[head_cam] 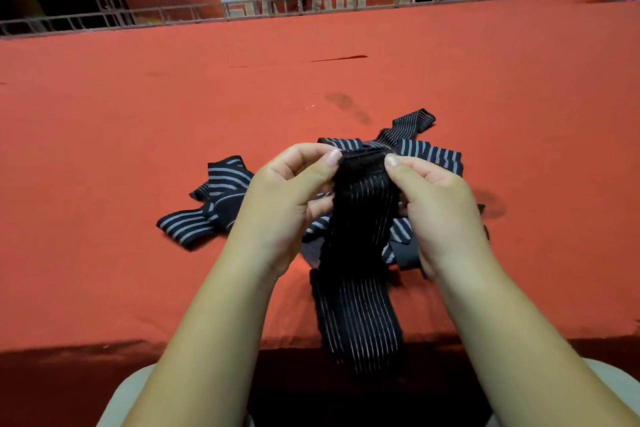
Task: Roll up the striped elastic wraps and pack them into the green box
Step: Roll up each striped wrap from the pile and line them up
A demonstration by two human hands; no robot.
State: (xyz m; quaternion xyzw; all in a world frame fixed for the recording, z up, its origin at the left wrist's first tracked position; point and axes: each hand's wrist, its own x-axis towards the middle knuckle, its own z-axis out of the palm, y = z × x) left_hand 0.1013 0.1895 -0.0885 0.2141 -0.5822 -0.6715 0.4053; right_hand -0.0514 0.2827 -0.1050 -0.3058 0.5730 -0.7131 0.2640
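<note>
A dark striped elastic wrap [360,253] hangs lengthwise between my hands, its lower end draped over the table's near edge. My left hand [287,191] pinches the wrap's top left corner with thumb and fingers. My right hand [436,198] pinches the top right corner, where the end is folded over. Behind and under my hands lies a tangled pile of more striped wraps [221,204], reaching to the back right [415,135]. No green box is in view.
The table is covered with a red cloth [138,114]. A metal railing [242,10] runs along its far edge, with a red banner behind it. My knees show below the near edge.
</note>
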